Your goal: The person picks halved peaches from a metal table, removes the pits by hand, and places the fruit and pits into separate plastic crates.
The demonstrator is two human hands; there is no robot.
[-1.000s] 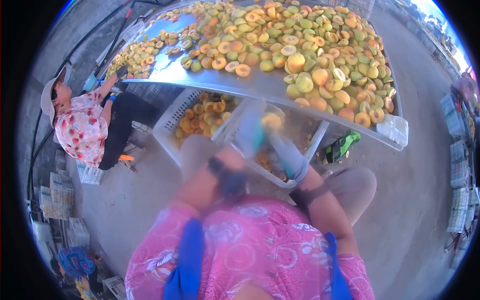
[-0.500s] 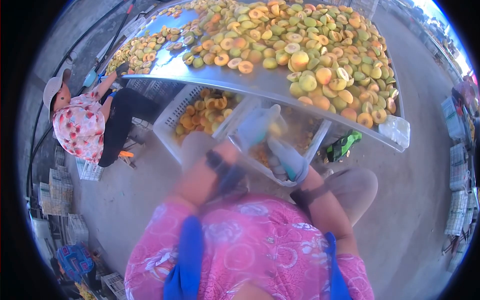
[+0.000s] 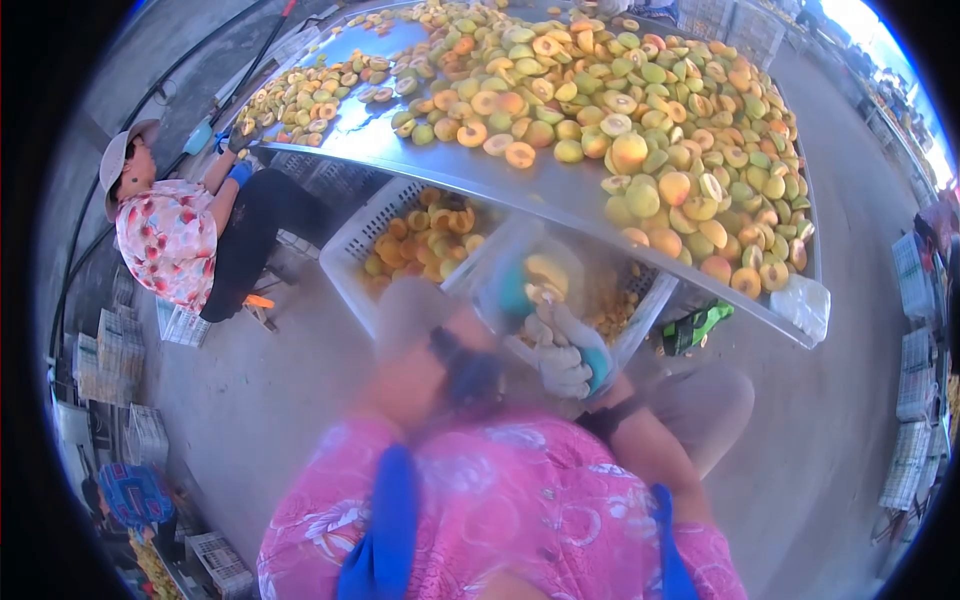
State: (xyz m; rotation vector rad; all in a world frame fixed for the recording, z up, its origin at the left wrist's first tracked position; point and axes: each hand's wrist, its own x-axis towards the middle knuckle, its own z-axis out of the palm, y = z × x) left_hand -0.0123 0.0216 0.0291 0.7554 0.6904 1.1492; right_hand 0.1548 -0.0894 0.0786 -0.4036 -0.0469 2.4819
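Both hands wear pale gloves with teal parts and meet over a white crate (image 3: 650, 318) below the table edge. My left hand (image 3: 512, 284) is smeared by motion, with a yellow-orange fruit piece (image 3: 546, 274) held at its fingers. Close below that fruit, my right hand (image 3: 566, 352) is closed, fingers curled and fingertips touching or nearly touching the piece; anything inside its grip is hidden. Small orange-brown bits (image 3: 618, 310) lie in the crate. Another crate (image 3: 345, 250) to the left holds orange fruit halves (image 3: 425, 238).
A metal table (image 3: 450, 168) bears a large heap of cut fruit (image 3: 620, 120). A seated co-worker (image 3: 168, 235) works at its left end. A clear plastic container (image 3: 800, 305) sits on the right corner, near a green-black bag (image 3: 695, 328). Stacked crates (image 3: 120, 345) stand left.
The view has shifted, so the table appears lower and farther right. My hands have come closer together around the fruit piece, and my right hand's fingers now look more curled.
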